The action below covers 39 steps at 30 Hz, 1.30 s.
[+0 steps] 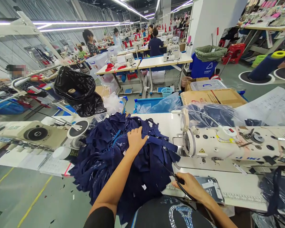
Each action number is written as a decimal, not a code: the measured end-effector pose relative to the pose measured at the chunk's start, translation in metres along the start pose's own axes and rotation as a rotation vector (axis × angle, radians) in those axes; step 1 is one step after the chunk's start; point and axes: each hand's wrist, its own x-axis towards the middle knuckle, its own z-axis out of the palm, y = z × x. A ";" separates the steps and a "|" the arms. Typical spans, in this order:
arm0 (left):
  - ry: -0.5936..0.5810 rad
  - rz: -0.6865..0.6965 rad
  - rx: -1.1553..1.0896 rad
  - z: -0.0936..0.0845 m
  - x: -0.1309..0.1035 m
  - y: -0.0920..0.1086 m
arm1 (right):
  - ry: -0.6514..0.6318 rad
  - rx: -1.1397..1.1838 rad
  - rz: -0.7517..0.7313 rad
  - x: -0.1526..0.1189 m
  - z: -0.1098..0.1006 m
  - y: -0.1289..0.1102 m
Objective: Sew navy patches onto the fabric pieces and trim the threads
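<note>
A large heap of navy blue fabric pieces [95, 158] spreads over the table and hangs off its front edge. My left hand [136, 139] rests on top of the heap, thumb spread toward the right, beside a navy strip; whether it pinches any cloth is hard to tell. At the heap's lower right, my right hand [188, 185] is wrapped round the black scissors [180, 180], whose blades point up and left toward the cloth. Small white labels [144, 187] show among the pieces.
A white sewing machine [228, 142] stands at the right, with a phone [210, 189] before it. Another machine [35, 134] is at the left. Beyond are a black plastic bag [77, 90], a cardboard box [213, 97] and people at other tables.
</note>
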 end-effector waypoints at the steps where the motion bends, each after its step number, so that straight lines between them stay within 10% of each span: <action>1: -0.023 -0.021 0.079 0.007 0.007 0.002 | 0.002 -0.024 0.005 -0.003 -0.001 0.003; 6: -0.077 -0.118 0.169 0.029 0.024 -0.009 | 0.024 -0.056 0.039 -0.014 0.000 0.014; 15: -0.008 -0.112 0.195 0.016 0.027 -0.015 | 0.076 -0.156 0.143 -0.019 -0.008 0.028; 22: -0.054 0.148 0.316 -0.004 0.065 -0.011 | 0.083 -0.173 0.141 -0.008 -0.009 0.019; 29: -0.450 0.544 0.287 0.026 0.093 -0.004 | 0.083 -0.161 0.188 -0.003 -0.007 0.012; 35: -0.482 0.459 0.339 0.036 0.102 -0.006 | 0.120 -0.162 0.219 -0.007 -0.004 0.021; 39: -0.392 0.354 0.326 0.005 0.124 -0.011 | 0.125 -0.148 0.216 -0.007 -0.003 0.022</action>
